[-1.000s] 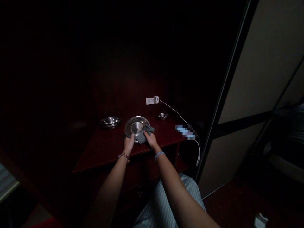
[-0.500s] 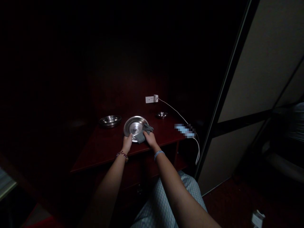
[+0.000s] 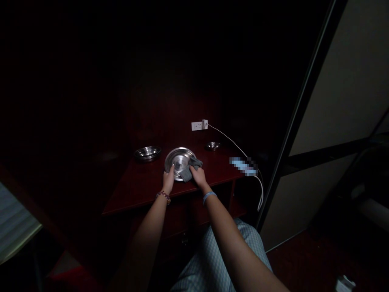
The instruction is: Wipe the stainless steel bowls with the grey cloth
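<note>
My left hand [image 3: 168,182] lies fingers-out on the steel plate's [image 3: 179,157] near rim; my right hand [image 3: 198,177] closes on a grey cloth [image 3: 194,163], both by the desk's [image 3: 136,192] front edge.

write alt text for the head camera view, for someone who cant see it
A person's left hand holds the rim of a steel plate on a dark red table, while the right hand holds a gray cloth against the plate. A steel bowl sits to the left, a smaller bowl beyond.
</note>
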Demonstrator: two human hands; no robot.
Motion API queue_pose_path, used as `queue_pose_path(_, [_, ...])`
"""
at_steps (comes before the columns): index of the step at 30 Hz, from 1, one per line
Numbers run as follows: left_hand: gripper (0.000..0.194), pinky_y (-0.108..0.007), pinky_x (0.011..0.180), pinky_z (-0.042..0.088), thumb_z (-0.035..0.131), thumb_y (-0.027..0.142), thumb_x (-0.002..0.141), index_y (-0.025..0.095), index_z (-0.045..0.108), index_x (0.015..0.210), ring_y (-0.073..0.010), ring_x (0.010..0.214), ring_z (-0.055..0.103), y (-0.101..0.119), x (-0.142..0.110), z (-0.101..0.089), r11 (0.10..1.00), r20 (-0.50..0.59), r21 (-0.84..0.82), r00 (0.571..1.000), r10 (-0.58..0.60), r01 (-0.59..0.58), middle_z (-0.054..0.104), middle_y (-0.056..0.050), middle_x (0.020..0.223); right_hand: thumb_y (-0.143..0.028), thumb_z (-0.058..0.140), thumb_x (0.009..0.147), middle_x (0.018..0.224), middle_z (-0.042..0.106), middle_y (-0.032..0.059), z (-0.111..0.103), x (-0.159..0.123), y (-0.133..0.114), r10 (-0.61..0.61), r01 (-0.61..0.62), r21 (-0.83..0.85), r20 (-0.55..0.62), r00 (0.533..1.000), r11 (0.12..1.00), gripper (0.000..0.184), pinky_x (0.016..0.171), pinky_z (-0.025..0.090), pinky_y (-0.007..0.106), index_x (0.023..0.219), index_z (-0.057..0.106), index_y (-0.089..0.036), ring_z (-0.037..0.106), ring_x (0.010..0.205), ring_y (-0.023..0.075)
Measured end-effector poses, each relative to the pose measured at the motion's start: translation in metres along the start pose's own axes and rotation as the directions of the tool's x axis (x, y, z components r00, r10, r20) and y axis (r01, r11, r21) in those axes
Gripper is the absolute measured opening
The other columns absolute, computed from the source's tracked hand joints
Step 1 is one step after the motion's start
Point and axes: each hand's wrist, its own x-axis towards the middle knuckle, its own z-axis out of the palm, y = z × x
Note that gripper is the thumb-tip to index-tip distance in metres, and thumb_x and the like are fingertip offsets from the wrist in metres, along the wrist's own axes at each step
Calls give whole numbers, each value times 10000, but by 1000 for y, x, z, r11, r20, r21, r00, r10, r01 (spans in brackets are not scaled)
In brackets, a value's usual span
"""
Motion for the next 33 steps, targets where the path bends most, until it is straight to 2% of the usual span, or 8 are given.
queue_pose_path(6, [410, -304, 992, 412, 609, 400, 798, 143, 650, 1114, -205, 1137, 586, 7, -3, 2, 986, 52, -162, 998, -38, 46, 669, -92, 1172, -422, 475, 831, 853, 706, 65, 2, 3, 5, -26, 27, 101, -10, 1000, 994, 337, 809, 479, 275, 771, 673, -155, 650, 878, 215])
queue_pose_path(11, [418, -303, 997, 417, 607, 392, 807, 136, 637, 1136, -199, 1141, 586, 9, -4, 2, 976, 92, -211, 995, -28, 47, 650, -97, 1210, -444, 486, 816, 882, 710, 76, 3, 4, 7, -23, 25, 159, -14, 1000, 987, 352, 833, 477, 292, 802, 681, -152, 650, 909, 230])
queue_pose_path(22, [396, -313, 971, 444, 579, 394, 832, 122, 638, 1114, -209, 1120, 598, 13, -10, 2, 985, 120, -165, 993, -19, 39, 664, -106, 1179, -461, 486, 819, 875, 714, 61, 4, 4, 9, -37, 43, 266, -25, 999, 963, 384, 831, 481, 279, 874, 687, -139, 648, 894, 214])
queue_pose_path(27, [458, -351, 874, 503, 564, 433, 830, 123, 610, 1163, -234, 1035, 641, 9, -9, 1, 997, 169, -71, 986, -15, 27, 675, -128, 1147, -493, 469, 827, 910, 715, 84, 5, 5, 11, -8, 25, 297, -57, 998, 955, 435, 827, 480, 280, 880, 682, -117, 646, 905, 220])
queue_pose_path(33, [366, -345, 988, 429, 656, 332, 755, 128, 675, 1058, -235, 1105, 612, -1, -6, 2, 987, 244, 90, 964, 111, -136, 701, -112, 1098, -518, 481, 812, 882, 719, 92, 6, 5, 11, 13, 2, 296, -46, 999, 955, 453, 794, 490, 279, 849, 687, -117, 657, 884, 225])
